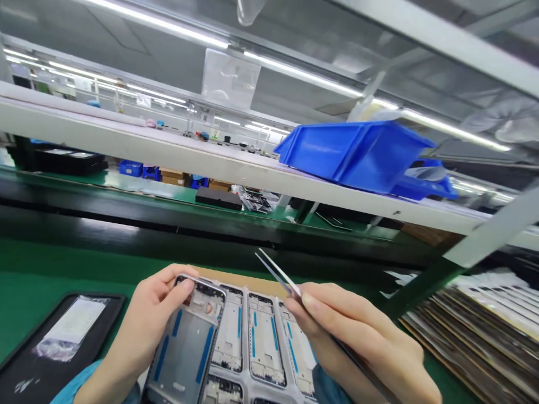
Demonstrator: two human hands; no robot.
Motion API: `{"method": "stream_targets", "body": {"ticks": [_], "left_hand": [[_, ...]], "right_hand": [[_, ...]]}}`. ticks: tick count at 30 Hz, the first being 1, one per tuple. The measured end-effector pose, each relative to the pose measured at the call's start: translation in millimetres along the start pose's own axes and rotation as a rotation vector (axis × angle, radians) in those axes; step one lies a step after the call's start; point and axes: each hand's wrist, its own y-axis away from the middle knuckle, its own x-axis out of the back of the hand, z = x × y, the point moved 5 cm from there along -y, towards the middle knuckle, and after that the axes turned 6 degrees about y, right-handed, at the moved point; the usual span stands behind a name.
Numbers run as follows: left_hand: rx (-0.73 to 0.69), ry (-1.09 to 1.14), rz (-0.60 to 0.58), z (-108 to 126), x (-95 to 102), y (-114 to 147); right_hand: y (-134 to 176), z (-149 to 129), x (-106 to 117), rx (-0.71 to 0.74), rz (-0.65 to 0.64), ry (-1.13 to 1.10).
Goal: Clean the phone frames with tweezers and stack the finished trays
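Gripping a phone frame [185, 348] by its upper left corner, the left hand [154, 306] sets its thumb on the near face and its fingers behind. The frame is tilted above the lower left part of a tray [246, 342], covering some of it; blue strips [205, 353] run along both its sides. Closed around tweezers [293, 287], the right hand [357, 331] is over the tray's right part, the tips slightly apart, pointing up and left, clear of the frame. More frames [266, 342] sit in the tray's slots. Left on the green bench [46, 264], a black tray [19, 365] bears a packet [73, 328]. A blue bin [337, 154] stands on the shelf [202, 160] beyond.
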Motion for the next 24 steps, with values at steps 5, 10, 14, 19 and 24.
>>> {"method": "stream_targets", "body": {"ticks": [5,10,14,19,24], "left_hand": [[-0.029,0.034,0.135,7,1.8,4],[-0.022,-0.003,0.111,15,3.5,7],[-0.067,-0.071,0.083,25,1.9,9],[-0.078,-0.036,0.146,24,6.5,20],[-0.077,-0.093,0.165,21,10.2,26]], "right_hand": [[-6,1,-2,-0.056,0.082,-0.040],[-12,14,14,-0.144,0.305,-0.269],[-7,28,14,-0.279,0.282,-0.367],[11,35,-5,-0.372,-0.124,-0.414],[4,19,-16,-0.300,-0.362,-0.399]]}}
